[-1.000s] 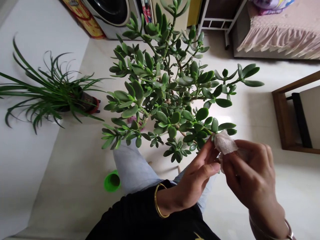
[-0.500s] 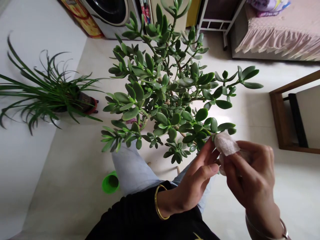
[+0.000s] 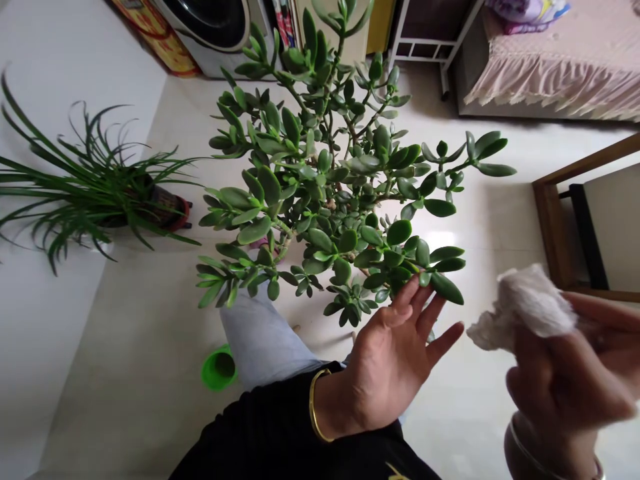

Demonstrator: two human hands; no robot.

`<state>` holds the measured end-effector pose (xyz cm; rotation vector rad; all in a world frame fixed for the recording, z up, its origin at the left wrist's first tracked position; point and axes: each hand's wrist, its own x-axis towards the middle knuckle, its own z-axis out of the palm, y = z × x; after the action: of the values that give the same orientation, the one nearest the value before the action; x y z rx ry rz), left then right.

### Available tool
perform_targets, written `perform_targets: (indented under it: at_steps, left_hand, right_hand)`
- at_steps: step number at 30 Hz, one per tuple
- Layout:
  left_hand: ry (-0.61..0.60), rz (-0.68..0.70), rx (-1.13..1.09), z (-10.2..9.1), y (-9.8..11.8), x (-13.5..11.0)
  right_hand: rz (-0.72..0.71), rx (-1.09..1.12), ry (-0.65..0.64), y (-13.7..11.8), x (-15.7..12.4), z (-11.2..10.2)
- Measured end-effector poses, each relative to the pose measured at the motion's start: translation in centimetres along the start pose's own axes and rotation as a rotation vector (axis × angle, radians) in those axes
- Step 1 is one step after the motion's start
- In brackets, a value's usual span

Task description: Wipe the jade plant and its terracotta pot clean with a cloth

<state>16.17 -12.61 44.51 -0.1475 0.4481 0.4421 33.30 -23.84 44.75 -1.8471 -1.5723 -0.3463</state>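
plant, bushy and thick-leaved, stands right in front of you in the head view, filling the middle and spreading over the pale floor. your left hand is under its near right side, palm turned up, fingers loosely spread, and it grips nothing. a couple of its fingertips reach in behind a long green leaf at the end of a low branch, at or against its underside. your right hand is off to the right, apart from the leaves and a little blurred, with its fingers closed around a crumpled white wad; you can't tell whether that is paper or cloth. the wad's loose end points toward your left hand, with a gap between them. you have a gold bracelet on your left wrist, just past the black sleeve. a green cup is on the floor beside your left leg. farther left is a second plant with long, thin leaves in a dark pot.
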Motion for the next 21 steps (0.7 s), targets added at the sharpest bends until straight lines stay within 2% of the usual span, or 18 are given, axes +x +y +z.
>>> perform_targets:
  at_steps: [1, 5, 7, 14, 21]
  left_hand:
    - [0.004, -0.018, -0.018, 0.1, 0.0, 0.2]
    - [0.009, -0.072, -0.048, 0.5, -0.2, 0.9]
    - [0.023, -0.078, -0.043, 0.6, -0.3, 1.1]
    - [0.014, -0.081, -0.03, 1.4, -0.9, 2.1]
    - [0.056, -0.041, -0.052, 1.7, -1.3, 3.1]
  right_hand:
    - [0.013, -0.03, 0.019, -0.2, 0.5, 0.5]
    - [-0.065, -0.024, -0.103, -0.9, 2.4, 2.2]
    - [-0.055, -0.053, -0.097, -0.7, 2.7, 2.5]
    - [-0.065, -0.073, -0.112, 0.0, 2.4, 2.5]
    - [-0.093, -0.124, -0.14, 0.4, 2.5, 2.5]
